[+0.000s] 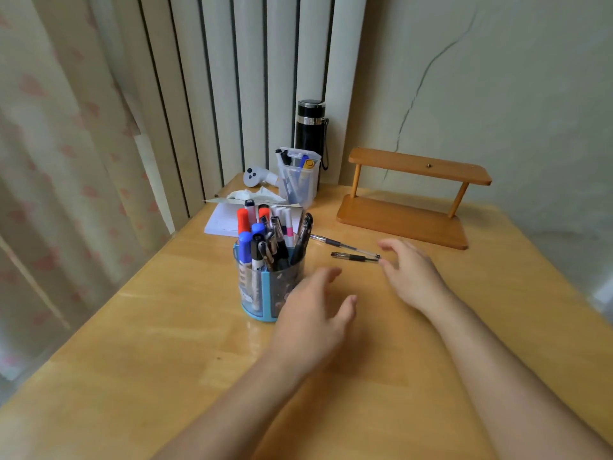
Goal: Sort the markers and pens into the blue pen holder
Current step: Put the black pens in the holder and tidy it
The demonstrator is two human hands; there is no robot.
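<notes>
The blue pen holder (265,293) stands on the wooden table, packed with several markers (244,247) and pens upright in it. Two black pens lie on the table to its right: one longer pen (345,244) farther back, one shorter pen (354,257) nearer. My right hand (411,277) hovers with fingers apart, fingertips just right of the shorter pen's end, holding nothing. My left hand (315,313) is open beside the holder's right side, overlapping its lower edge; whether it touches the holder I cannot tell.
A wooden two-tier rack (411,200) stands at the back right. Behind the holder are a white notepad (222,222), crumpled tissue (255,195), a clear container of pens (298,180), a black flask (310,127) and a white controller (257,176).
</notes>
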